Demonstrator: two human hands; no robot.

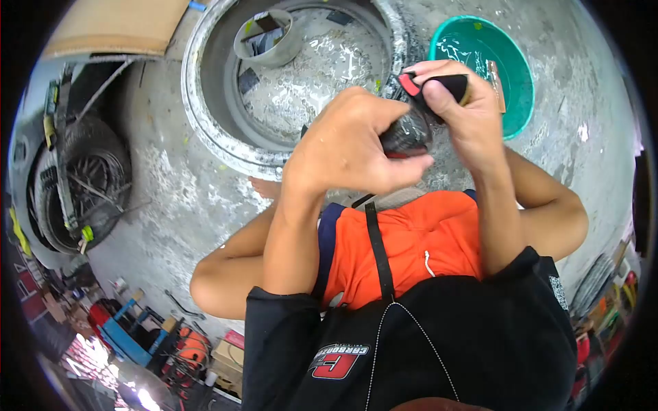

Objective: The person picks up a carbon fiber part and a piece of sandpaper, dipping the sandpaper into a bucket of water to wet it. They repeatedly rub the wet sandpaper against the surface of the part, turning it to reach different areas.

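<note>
My left hand is wrapped round a dark, glossy, rounded piece, part of which is hidden by the fingers. Just to the right, my right hand grips a black and red block between thumb and fingers. The two held things are close together; whether they touch cannot be made out. Behind them lies a large grey ring-shaped basin with wet, whitish patches inside. A teal tub of water stands beyond my right hand, with a brownish flat strip at its side.
A small grey bucket holding dark pieces sits inside the basin. At the left are a wheel with a tyre and metal bars. Tools, a blue frame and an orange coil lie at the lower left. Cardboard is at the upper left.
</note>
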